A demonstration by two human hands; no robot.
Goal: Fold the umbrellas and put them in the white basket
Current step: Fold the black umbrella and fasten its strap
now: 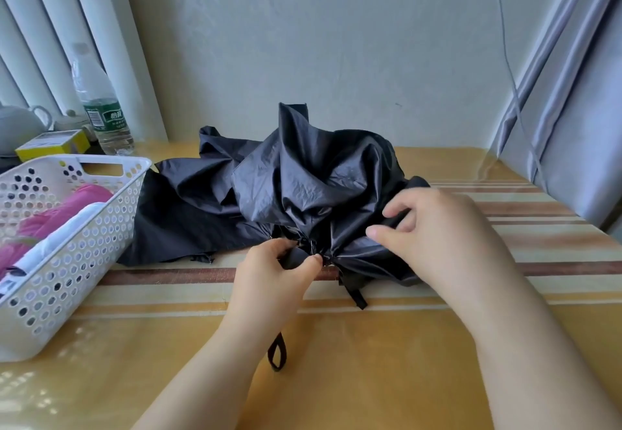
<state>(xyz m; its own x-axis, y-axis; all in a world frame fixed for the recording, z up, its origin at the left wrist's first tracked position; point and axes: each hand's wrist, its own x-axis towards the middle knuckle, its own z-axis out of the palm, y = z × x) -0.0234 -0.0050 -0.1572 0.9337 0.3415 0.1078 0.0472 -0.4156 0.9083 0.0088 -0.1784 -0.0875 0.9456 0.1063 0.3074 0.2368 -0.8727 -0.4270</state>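
Note:
A black umbrella [303, 180] lies collapsed on the table, its canopy loose and crumpled in a heap. My left hand [272, 275] pinches the gathered rib tips at the near edge of the canopy. My right hand [437, 227] grips a fold of black fabric on the canopy's right side. A black closing strap [356, 295] and a wrist loop [277, 355] hang out toward me. The white basket [87, 254] with round holes stands at the left, and a folded pink umbrella [57, 217] lies inside it beside something white.
A water bottle [101, 106], a yellow box [54, 145] and a white teapot [16, 126] stand behind the basket. The table [370, 379] has a yellow striped cover. Curtains hang at the left and right, and a wall closes the back.

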